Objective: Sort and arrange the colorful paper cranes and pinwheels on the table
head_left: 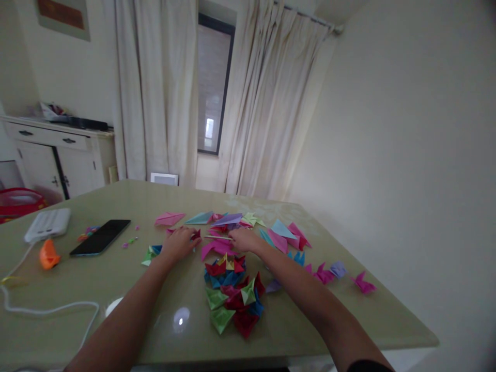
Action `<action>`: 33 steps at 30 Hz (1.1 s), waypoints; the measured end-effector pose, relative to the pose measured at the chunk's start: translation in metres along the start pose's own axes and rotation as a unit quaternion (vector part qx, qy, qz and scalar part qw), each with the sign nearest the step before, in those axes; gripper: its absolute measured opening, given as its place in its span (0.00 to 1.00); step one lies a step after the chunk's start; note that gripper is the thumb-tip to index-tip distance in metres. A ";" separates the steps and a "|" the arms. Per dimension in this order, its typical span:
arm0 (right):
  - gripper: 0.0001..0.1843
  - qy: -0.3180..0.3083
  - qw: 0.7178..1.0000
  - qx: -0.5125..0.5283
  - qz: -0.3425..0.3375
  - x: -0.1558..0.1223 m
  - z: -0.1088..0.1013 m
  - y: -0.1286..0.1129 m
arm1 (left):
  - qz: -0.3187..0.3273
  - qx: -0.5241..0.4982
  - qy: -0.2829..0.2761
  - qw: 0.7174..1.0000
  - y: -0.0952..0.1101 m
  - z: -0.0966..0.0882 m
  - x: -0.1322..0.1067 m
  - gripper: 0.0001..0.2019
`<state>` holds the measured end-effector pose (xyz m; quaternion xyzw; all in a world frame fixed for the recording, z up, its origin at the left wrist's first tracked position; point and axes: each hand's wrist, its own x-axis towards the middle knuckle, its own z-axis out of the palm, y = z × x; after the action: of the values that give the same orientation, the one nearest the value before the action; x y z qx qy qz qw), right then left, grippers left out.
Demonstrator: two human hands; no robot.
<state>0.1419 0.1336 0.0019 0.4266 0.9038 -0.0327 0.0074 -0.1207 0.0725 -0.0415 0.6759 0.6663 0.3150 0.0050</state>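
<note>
My left hand (180,243) is closed on a dark pink folded paper (197,235) that shows past its fingertips. To the right of it, my right hand (245,240) grips a thin pale stick (217,237) pointing left toward that paper. Bright pink folded papers (215,250) lie on the table below the stick. Nearer to me, between my forearms, sits a cluster of red, green and blue folded papers (234,297). A green and blue folded paper (150,255) rests left of my left hand.
Paper planes, one purple (228,220) and one pink (169,218), lie beyond my hands. More folded papers, including a pink one (364,282), sit at the right. A phone (101,237), an orange object (48,254) and a white power bank (48,225) with a cable occupy the left.
</note>
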 end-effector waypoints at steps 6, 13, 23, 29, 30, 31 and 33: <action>0.08 0.075 0.997 0.020 -0.026 0.000 -0.008 -0.013 | 0.015 0.044 0.023 0.999 0.009 -0.002 -0.002 0.09; 0.16 0.176 0.969 0.134 -0.106 0.003 -0.024 -0.034 | 0.029 -0.090 0.114 0.989 0.022 -0.012 0.003 0.10; 0.11 0.237 0.939 0.209 -0.137 -0.012 -0.037 -0.056 | 0.096 -0.377 0.051 0.920 0.043 0.000 0.010 0.23; 0.04 0.246 0.936 0.224 -0.117 -0.042 -0.048 -0.054 | 0.010 -0.301 0.083 0.950 0.014 -0.013 0.019 0.25; 0.03 0.243 0.933 0.237 -0.119 -0.051 -0.051 -0.054 | -0.015 -0.259 0.092 0.961 0.005 -0.017 0.019 0.22; 0.04 0.239 0.929 0.254 -0.123 -0.062 -0.052 -0.054 | -0.037 -0.215 0.094 0.971 -0.003 -0.022 0.019 0.18; 0.05 0.225 0.921 0.291 -0.130 -0.085 -0.051 -0.054 | -0.067 -0.134 0.075 0.986 -0.013 -0.028 0.017 0.13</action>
<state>0.1550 0.0377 0.0593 0.2846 0.8801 -0.1980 -0.3245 -0.1460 0.0780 -0.0180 0.5972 0.6605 0.4502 0.0664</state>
